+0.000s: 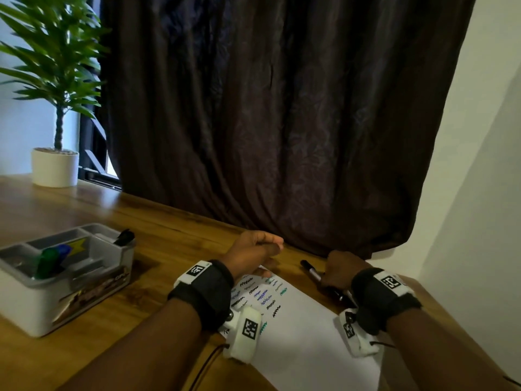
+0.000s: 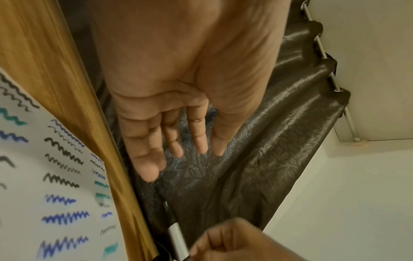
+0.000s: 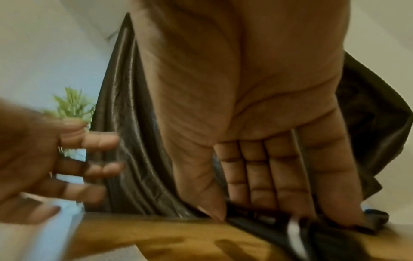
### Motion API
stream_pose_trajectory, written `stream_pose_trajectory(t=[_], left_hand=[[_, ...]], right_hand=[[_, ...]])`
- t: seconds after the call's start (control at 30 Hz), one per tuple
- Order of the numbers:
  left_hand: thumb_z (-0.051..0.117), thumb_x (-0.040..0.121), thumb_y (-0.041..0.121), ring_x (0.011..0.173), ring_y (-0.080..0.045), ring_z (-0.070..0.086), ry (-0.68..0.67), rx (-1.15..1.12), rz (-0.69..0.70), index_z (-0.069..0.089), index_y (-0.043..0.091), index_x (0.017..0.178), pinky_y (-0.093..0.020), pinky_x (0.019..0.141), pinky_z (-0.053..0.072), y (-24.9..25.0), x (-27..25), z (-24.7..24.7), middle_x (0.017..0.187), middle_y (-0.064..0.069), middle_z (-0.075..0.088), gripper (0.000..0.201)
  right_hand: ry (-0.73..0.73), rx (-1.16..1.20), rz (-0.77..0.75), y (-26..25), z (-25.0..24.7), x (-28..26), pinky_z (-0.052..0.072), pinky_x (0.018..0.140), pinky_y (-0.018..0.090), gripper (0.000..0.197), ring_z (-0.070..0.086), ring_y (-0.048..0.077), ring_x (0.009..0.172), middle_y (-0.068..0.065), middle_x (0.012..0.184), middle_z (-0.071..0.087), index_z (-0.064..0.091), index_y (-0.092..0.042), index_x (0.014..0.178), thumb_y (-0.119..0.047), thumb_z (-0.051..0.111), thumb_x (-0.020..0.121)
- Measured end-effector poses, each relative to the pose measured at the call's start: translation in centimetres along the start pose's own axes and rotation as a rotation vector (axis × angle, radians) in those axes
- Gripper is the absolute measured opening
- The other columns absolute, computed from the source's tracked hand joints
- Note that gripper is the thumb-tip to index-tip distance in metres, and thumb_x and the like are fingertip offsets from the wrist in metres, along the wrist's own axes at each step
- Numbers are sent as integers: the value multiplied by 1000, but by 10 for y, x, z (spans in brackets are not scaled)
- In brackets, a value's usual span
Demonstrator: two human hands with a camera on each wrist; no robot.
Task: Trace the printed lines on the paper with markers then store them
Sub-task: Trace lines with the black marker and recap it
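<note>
1. Markers come first: a black marker lies on the worktop just off the paper's right edge, and the right hand is down on it, fingers extended over the barrel and thumb at its side; whether it is truly gripped yet I cannot tell.
2. Left hand hovers above the paper's far edge, fingers straight and loose, holding nothing.
3. Paper lies between the forearms, its zigzag rows partly coloured black, blue and teal.
4. Grey organiser stands well to the left, with green and blue markers in one compartment and a dark one in another.
5. To do this pickup well, I judge: roll the barrel into a thumb-and-fingertip pinch near the tip, lower the left palm flat onto the sheet to steady it, and check the cap before touching the paper.
</note>
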State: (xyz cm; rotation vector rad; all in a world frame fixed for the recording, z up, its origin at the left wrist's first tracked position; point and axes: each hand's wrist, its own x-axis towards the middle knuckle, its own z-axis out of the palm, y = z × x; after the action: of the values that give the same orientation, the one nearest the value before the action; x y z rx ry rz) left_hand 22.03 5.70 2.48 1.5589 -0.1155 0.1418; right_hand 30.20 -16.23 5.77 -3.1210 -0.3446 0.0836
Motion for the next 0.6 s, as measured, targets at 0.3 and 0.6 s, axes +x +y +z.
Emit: stream_pose_trajectory(t=[0.3,0.6], left_hand=[[62,97,18,78,-20,69,-79,-11,-7,66,8,116,-40,77,63,-3,-1,5,101,-15,71,22],[70,91,9,82,-25,72,-40,-42,48,71,5,102,-44,79,62,-6,2,11,88,-15,75,12]], right_hand=[[100,429,-323,-7,-22,-39,63,80,42,13,73,24,75,-1,73,70,70,-15,89,-17,80,81],[257,337,-541,-38,-3,-39,60,82,41,20,70,7,83,-7,92,74,71,-29,105,-43,62,93]])
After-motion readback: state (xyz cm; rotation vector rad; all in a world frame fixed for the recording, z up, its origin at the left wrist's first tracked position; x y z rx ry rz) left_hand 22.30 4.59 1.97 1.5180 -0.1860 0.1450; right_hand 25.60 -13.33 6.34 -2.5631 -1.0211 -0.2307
